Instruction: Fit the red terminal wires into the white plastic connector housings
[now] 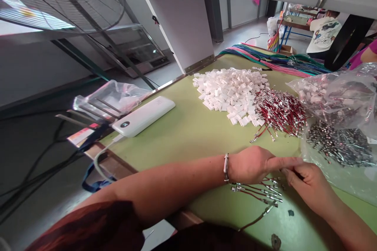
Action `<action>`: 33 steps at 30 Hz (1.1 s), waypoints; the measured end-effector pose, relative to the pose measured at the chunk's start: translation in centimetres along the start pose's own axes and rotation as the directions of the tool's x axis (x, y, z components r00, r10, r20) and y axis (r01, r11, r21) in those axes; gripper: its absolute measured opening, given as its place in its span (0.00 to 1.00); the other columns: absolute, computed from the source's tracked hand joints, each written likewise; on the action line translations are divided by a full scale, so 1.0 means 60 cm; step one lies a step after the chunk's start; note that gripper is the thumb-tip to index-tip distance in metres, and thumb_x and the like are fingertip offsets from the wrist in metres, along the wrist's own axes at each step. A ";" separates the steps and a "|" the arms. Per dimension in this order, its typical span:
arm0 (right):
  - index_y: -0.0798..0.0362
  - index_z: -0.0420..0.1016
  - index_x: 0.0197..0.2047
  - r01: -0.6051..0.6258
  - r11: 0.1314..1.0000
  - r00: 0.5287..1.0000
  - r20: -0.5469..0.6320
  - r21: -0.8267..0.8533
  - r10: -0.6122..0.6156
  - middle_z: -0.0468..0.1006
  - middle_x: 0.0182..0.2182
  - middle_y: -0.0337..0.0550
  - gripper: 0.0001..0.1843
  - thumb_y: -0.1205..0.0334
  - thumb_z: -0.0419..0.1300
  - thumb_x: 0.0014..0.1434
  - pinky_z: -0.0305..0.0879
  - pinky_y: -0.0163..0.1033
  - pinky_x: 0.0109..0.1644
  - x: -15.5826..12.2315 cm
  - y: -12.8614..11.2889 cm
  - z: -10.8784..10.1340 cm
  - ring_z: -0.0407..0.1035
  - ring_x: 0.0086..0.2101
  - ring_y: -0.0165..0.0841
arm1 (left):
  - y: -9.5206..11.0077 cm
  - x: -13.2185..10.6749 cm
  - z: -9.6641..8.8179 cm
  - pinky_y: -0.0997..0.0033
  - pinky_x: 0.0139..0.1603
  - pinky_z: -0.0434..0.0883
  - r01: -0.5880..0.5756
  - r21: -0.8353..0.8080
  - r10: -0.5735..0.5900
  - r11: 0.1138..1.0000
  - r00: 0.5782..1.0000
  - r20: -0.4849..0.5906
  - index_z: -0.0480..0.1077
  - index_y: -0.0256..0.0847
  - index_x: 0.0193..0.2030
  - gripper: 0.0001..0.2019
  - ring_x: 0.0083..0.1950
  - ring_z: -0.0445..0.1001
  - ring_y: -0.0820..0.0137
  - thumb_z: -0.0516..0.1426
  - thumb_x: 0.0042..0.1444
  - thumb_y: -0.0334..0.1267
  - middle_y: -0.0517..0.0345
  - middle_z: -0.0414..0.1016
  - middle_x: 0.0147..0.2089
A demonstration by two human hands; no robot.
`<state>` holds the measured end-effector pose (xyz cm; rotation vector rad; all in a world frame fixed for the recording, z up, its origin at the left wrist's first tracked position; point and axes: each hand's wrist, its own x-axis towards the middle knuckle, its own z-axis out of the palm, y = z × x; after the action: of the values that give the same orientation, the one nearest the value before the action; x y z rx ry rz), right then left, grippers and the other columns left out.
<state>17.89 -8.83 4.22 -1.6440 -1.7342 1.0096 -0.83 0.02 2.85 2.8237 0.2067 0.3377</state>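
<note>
Over the green tabletop, my left hand and my right hand meet at the fingertips. The left index finger stretches toward the right hand, and its other fingers are curled under. My right thumb and fingers are pinched together. Whatever lies between the fingertips is too small or hidden to make out. Several short red wires with metal terminals lie spread below my left hand. Beyond the hands are a heap of red wires with crimped silver ends and a heap of white plastic connector housings.
A clear plastic bag and a pile of dark small parts lie at right. A white power bank with a cable sits at the left edge. Long bundled cables run along the back. A person is in the background.
</note>
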 end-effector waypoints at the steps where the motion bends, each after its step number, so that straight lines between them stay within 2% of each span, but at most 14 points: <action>1: 0.51 0.67 0.21 -0.022 0.999 0.998 0.065 0.024 0.020 0.64 0.18 0.34 0.12 0.61 0.54 0.54 0.56 0.33 0.26 -0.002 0.000 -0.002 0.59 0.23 0.28 | 0.002 -0.001 -0.004 0.76 0.29 0.64 -0.051 0.014 0.050 0.999 0.998 0.031 0.51 0.44 0.68 0.28 0.29 0.67 0.73 0.49 0.61 0.28 0.61 0.71 0.30; 3: 0.52 0.66 0.21 -0.099 0.992 0.985 0.151 0.080 0.086 0.63 0.18 0.33 0.09 0.63 0.53 0.51 0.54 0.32 0.24 -0.005 0.000 -0.003 0.57 0.22 0.27 | 0.006 -0.003 -0.010 0.76 0.29 0.64 -0.134 0.041 0.131 0.990 0.989 0.075 0.56 0.47 0.67 0.25 0.28 0.66 0.73 0.49 0.63 0.30 0.61 0.70 0.30; 6: 0.52 0.66 0.22 -0.159 0.982 0.979 0.143 0.101 0.144 0.65 0.18 0.33 0.07 0.64 0.52 0.50 0.55 0.32 0.24 -0.003 0.001 -0.001 0.58 0.21 0.27 | 0.008 -0.001 -0.017 0.75 0.27 0.64 -0.145 0.057 0.142 0.988 0.988 0.059 0.57 0.47 0.66 0.24 0.28 0.66 0.73 0.50 0.64 0.30 0.60 0.70 0.31; 8: 0.51 0.66 0.22 -0.118 0.992 0.989 0.097 0.036 0.114 0.67 0.18 0.34 0.09 0.64 0.51 0.52 0.57 0.33 0.25 0.002 0.002 0.000 0.60 0.22 0.28 | 0.000 0.001 -0.022 0.75 0.30 0.66 -0.141 0.010 0.141 0.990 0.990 0.008 0.59 0.47 0.65 0.23 0.29 0.67 0.73 0.51 0.64 0.30 0.60 0.71 0.32; 10: 0.52 0.69 0.24 -0.029 0.995 0.999 0.029 -0.095 0.032 0.70 0.19 0.36 0.11 0.61 0.51 0.55 0.58 0.34 0.27 0.008 0.001 0.000 0.63 0.23 0.29 | -0.016 0.003 -0.028 0.74 0.37 0.68 -0.109 -0.085 0.100 0.990 0.990 -0.099 0.63 0.44 0.61 0.19 0.34 0.69 0.72 0.53 0.63 0.34 0.58 0.73 0.34; 12: 0.52 0.73 0.27 0.069 0.972 0.997 -0.006 -0.223 -0.072 0.73 0.21 0.38 0.13 0.60 0.51 0.59 0.60 0.35 0.30 0.011 -0.001 -0.002 0.65 0.24 0.29 | -0.039 0.003 -0.032 0.71 0.44 0.69 0.031 -0.167 -0.073 0.985 0.966 -0.246 0.70 0.40 0.53 0.13 0.39 0.71 0.70 0.54 0.63 0.38 0.55 0.75 0.37; 14: 0.51 0.75 0.29 0.153 0.941 0.988 0.043 -0.303 -0.147 0.75 0.24 0.39 0.15 0.59 0.50 0.62 0.62 0.35 0.31 0.010 -0.004 -0.003 0.67 0.26 0.29 | -0.061 0.004 -0.031 0.67 0.46 0.69 0.302 -0.177 -0.347 0.937 0.872 -0.346 0.74 0.39 0.41 0.11 0.40 0.70 0.69 0.52 0.64 0.40 0.54 0.74 0.37; 16: 0.50 0.77 0.30 0.206 0.908 0.978 0.090 -0.365 -0.186 0.75 0.26 0.40 0.15 0.58 0.51 0.62 0.63 0.36 0.31 0.006 -0.007 -0.003 0.68 0.27 0.29 | -0.075 0.009 -0.026 0.63 0.45 0.68 0.513 -0.104 -0.517 0.852 0.793 -0.323 0.74 0.38 0.34 0.13 0.40 0.68 0.66 0.55 0.62 0.44 0.53 0.72 0.35; 17: 0.50 0.77 0.31 0.217 0.892 0.976 0.091 -0.396 -0.197 0.76 0.28 0.41 0.15 0.57 0.52 0.62 0.63 0.36 0.31 0.005 -0.007 -0.004 0.68 0.27 0.29 | -0.079 0.012 -0.022 0.62 0.45 0.68 0.565 -0.053 -0.554 0.823 0.780 -0.291 0.73 0.38 0.34 0.13 0.41 0.67 0.64 0.57 0.60 0.46 0.52 0.71 0.35; 19: 0.49 0.78 0.35 0.220 0.873 0.975 0.058 -0.435 -0.217 0.76 0.30 0.41 0.14 0.56 0.53 0.62 0.64 0.36 0.32 0.004 -0.004 -0.008 0.69 0.27 0.30 | -0.080 0.021 -0.015 0.61 0.45 0.67 0.601 0.045 -0.578 0.798 0.785 -0.221 0.73 0.37 0.36 0.14 0.43 0.66 0.61 0.58 0.57 0.48 0.50 0.70 0.37; 21: 0.49 0.77 0.35 0.225 0.867 0.970 0.018 -0.444 -0.242 0.76 0.30 0.41 0.14 0.57 0.51 0.64 0.65 0.37 0.33 0.007 0.002 -0.016 0.69 0.28 0.30 | -0.077 0.027 -0.011 0.60 0.46 0.67 0.603 0.107 -0.583 0.790 0.794 -0.174 0.72 0.36 0.35 0.11 0.44 0.65 0.60 0.56 0.59 0.43 0.49 0.69 0.38; 27: 0.50 0.76 0.33 0.246 0.796 0.934 -0.083 -0.554 -0.347 0.75 0.28 0.40 0.15 0.58 0.50 0.65 0.63 0.36 0.31 0.017 0.031 -0.048 0.69 0.27 0.30 | -0.075 0.009 -0.020 0.61 0.43 0.66 0.628 0.143 -0.620 0.765 0.778 -0.098 0.70 0.34 0.29 0.10 0.40 0.65 0.62 0.52 0.60 0.33 0.48 0.68 0.34; 30: 0.50 0.76 0.32 0.236 0.775 0.929 -0.099 -0.586 -0.357 0.75 0.27 0.40 0.16 0.57 0.50 0.65 0.62 0.36 0.29 0.020 0.041 -0.055 0.68 0.25 0.30 | -0.072 0.001 -0.029 0.61 0.45 0.66 0.600 0.106 -0.591 0.793 0.799 -0.109 0.69 0.34 0.31 0.09 0.39 0.64 0.63 0.51 0.61 0.33 0.48 0.68 0.35; 33: 0.50 0.77 0.32 0.188 0.817 0.933 -0.162 -0.545 -0.323 0.77 0.27 0.41 0.16 0.57 0.51 0.63 0.63 0.37 0.30 0.023 0.043 -0.053 0.69 0.26 0.31 | -0.059 0.004 -0.034 0.63 0.47 0.66 0.547 0.021 -0.534 0.837 0.824 -0.191 0.66 0.35 0.31 0.09 0.41 0.63 0.65 0.50 0.63 0.33 0.50 0.68 0.37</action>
<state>21.79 -7.06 3.79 -1.6842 -2.0969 0.1867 -1.51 3.97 3.72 2.6457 1.0559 0.4518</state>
